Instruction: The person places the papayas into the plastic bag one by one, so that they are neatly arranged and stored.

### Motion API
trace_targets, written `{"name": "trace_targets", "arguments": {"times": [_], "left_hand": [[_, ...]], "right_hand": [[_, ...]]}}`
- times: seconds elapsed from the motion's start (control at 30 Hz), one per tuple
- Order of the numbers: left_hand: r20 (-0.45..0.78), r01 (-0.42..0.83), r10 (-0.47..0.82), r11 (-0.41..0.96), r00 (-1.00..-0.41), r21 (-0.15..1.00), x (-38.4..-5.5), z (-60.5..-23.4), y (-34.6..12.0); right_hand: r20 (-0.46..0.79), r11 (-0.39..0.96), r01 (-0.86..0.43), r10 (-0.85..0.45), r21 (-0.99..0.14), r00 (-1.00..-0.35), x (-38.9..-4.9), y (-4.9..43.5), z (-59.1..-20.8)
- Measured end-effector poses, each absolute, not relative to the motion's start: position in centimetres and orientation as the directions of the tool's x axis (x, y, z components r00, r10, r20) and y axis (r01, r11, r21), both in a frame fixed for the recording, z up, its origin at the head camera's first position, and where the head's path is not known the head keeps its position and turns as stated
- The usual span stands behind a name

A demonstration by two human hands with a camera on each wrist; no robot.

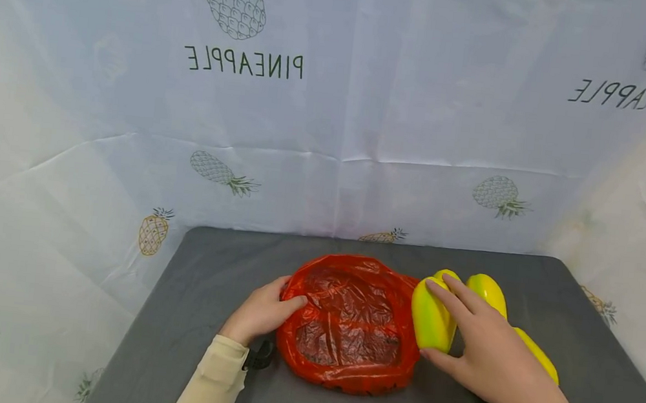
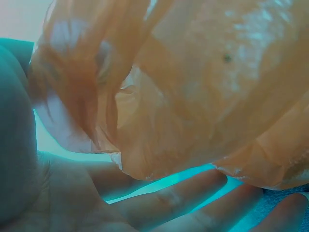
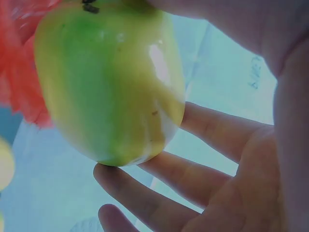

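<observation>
A red plastic bag lies with its mouth spread into a round opening, and its inside shows thin, wrinkled film. My left hand holds the bag's left rim, thumb over the edge and fingers outside; in the left wrist view the crinkled bag hangs over the fingers. Just right of the bag, my right hand grips a yellow-green mango between thumb and fingertips. The right wrist view shows this mango with a dark stem end, close to the red film.
More yellow fruits lie at the right: one part-hidden fruit behind the held mango, another fruit beyond the hand, and a third fruit beside it. The grey tabletop ends at a pineapple-printed cloth at the back.
</observation>
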State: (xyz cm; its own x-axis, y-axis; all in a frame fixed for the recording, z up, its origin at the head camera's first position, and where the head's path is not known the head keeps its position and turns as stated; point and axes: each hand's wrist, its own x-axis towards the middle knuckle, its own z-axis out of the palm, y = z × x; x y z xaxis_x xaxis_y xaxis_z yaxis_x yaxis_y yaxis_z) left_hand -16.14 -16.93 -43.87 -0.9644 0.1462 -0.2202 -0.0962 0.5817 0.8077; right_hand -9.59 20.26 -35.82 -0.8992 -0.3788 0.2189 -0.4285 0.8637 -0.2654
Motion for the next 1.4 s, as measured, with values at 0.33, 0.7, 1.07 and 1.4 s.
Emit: {"name": "trace_targets", "arguments": {"times": [0.33,0.7,1.07,1.4], "left_hand": [[-0.218,-0.100,0.133,0.590,-0.967,0.801,-16.1,-43.8,-17.1],[-0.215,-0.097,0.130,0.594,-0.968,0.798,-16.0,-43.6,-17.2],[-0.226,-0.108,0.125,0.598,-0.966,0.794,-16.0,-43.7,-17.2],[-0.221,-0.105,0.107,0.630,-0.969,0.769,-16.4,-44.0,-17.3]], "right_hand": [[0.129,0.813,-0.438,-0.422,-0.383,-0.897,-11.4,14.3,-36.5],[0.064,0.728,-0.471,-0.511,-0.498,-0.857,-13.0,8.3,-39.5],[0.044,0.708,-0.492,-0.548,-0.507,-0.835,-14.2,5.8,-41.7],[-0.023,0.723,-0.474,-0.560,-0.502,-0.828,-14.5,5.0,-43.1]]}}
